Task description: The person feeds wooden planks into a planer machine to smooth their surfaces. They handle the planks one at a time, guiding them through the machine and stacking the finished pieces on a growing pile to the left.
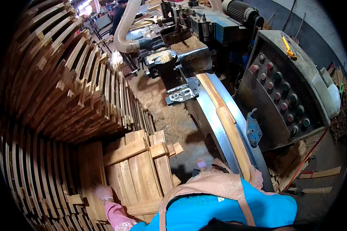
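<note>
My right hand [255,178] is closed around the near end of a long wooden strip [235,140] lying on the machine's metal bed [216,115]. A second wooden strip [210,90] lies ahead of it, end to end, and runs under the machine's guard. On my left, my left hand [103,192], with a pink sleeve, reaches down to a wide wooden board [90,169] beside the pile. Its fingers are blurred against the wood, so their grip is unclear. Loose wooden boards [137,173] lie next to that hand, some crosswise over others.
Tall stacks of wooden slats [61,77] rise on the left. To the right stands a control panel [279,92] with several buttons, a yellow utility knife [288,47] on top. A blue metal bracket [253,129] sits beside the bed. A ribbed hose [123,30] hangs at the back.
</note>
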`<state>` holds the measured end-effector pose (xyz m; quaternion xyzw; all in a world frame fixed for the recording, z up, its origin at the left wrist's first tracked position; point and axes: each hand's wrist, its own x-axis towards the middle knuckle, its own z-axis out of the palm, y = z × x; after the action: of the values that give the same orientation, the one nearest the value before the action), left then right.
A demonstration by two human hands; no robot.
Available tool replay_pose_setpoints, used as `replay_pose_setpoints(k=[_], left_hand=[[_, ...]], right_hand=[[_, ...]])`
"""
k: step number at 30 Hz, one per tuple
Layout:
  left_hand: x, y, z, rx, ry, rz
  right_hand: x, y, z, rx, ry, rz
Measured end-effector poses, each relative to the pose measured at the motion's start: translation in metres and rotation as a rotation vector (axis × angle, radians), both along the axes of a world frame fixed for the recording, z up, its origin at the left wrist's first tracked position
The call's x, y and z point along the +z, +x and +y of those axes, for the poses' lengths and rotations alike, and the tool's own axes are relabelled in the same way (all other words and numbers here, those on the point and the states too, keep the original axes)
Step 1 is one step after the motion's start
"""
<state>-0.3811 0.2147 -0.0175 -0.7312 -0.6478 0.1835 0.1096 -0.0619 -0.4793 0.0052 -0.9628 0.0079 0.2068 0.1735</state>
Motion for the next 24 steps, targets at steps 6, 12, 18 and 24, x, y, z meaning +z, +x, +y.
replay_pose_setpoints(k=[6,12,18,24], left_hand=[[0.019,0.015,-0.010,0.035,-0.002,0.016],[-0.018,-0.029,0.035,0.107,-0.038,-0.028],[0.002,-0.015,0.029,0.298,-0.209,0.005],[-0.004,-0.020,0.007,-0.068,0.038,-0.002]], right_hand=[[-0.096,0.076,0.047,0.112,0.342,-0.624],[-0.115,0.294,0.229,-0.008,0.121,-0.729],[-0.105,0.325,0.259,0.137,0.099,-0.651],[-0.085,0.187,0.166,0.059,0.010,-0.531]])
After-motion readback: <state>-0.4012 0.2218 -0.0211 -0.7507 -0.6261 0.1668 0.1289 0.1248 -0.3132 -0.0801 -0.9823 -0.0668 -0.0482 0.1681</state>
